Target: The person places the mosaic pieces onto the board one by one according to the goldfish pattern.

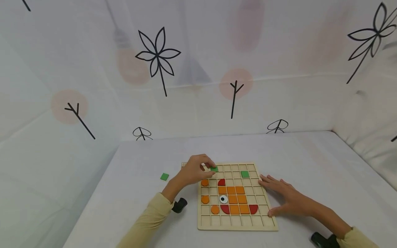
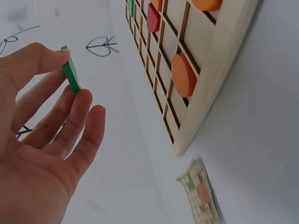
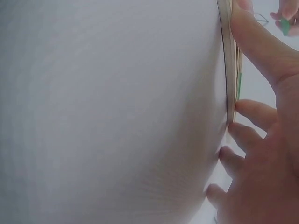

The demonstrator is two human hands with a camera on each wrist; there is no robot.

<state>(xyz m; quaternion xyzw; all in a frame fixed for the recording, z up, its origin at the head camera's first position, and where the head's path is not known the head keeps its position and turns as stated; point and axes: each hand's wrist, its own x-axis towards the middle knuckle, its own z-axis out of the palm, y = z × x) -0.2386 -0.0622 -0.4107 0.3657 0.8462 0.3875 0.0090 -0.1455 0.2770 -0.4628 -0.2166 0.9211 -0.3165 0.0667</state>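
Note:
My left hand (image 1: 196, 169) pinches a green square tile (image 2: 70, 74) between thumb and fingers, over the upper left of a wooden grid board (image 1: 238, 230). My right hand (image 1: 291, 198) lies spread at the board's right edge, its thumb and fingertips touching the rim. Orange square tiles (image 1: 231, 190) fill the middle of the grid. Around them sit red quarter-round pieces (image 1: 253, 209), a white eye disc (image 1: 223, 199) and several orange discs (image 1: 215, 209). One green square (image 1: 245, 174) lies in a cell at the upper right of the board.
A loose green tile (image 1: 164, 176) lies on the white table left of the board. A small pattern card (image 2: 202, 193) with a printed grid rests beside the board's far left corner. Behind the table hangs a white cloth (image 1: 198, 113) with line-drawn plants.

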